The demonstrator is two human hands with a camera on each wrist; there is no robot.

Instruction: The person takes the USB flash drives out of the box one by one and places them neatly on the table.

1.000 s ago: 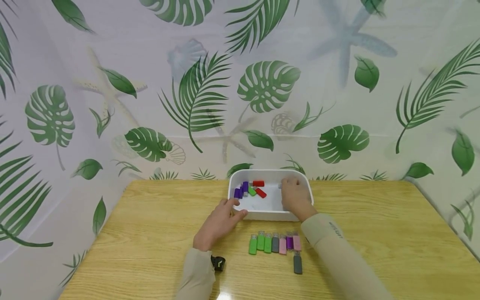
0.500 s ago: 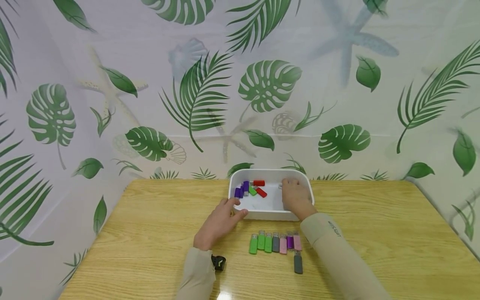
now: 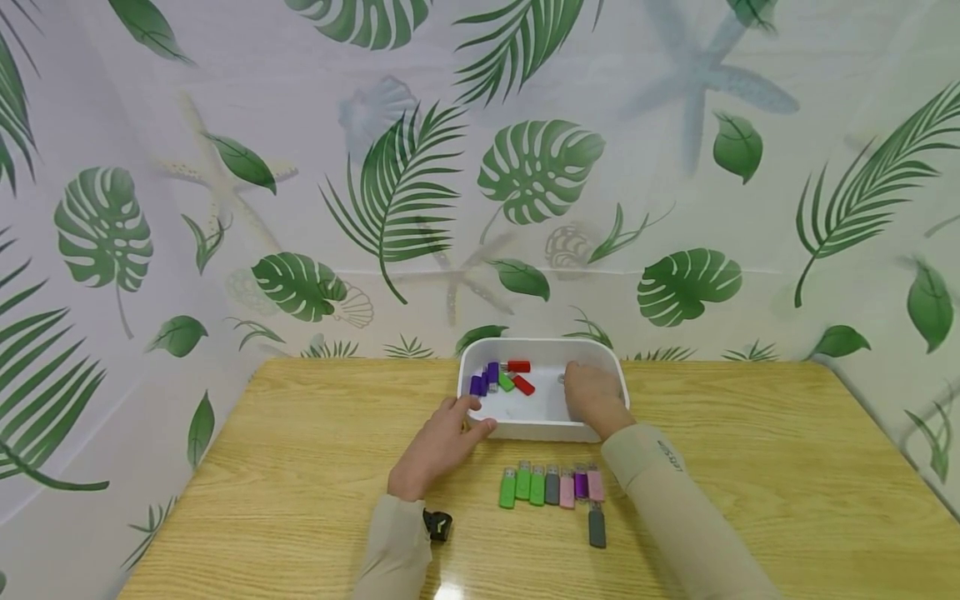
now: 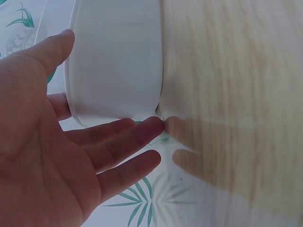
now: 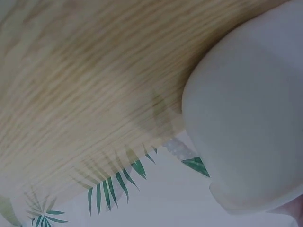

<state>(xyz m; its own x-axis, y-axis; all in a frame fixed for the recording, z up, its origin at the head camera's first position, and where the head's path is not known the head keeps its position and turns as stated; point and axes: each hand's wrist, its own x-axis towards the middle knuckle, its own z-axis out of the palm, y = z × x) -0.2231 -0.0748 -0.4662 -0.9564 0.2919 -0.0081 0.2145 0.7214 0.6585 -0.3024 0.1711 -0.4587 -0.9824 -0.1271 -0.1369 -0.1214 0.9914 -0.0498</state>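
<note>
Your left hand (image 3: 438,439), fingers spread, touches the white tray (image 3: 543,431) at near left. Your right hand (image 3: 592,390) is inside at right; I cannot tell its grip.

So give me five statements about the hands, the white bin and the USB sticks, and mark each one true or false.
1. The right hand reaches inside the white bin. True.
2. The left hand holds a red stick. False: it is at the bin's near left corner.
3. Three green sticks lie on the table. True.
4. Both visible red sticks lie on the table. False: they lie in the bin.
5. The gray stick nearest the person lies on the table. True.
</note>
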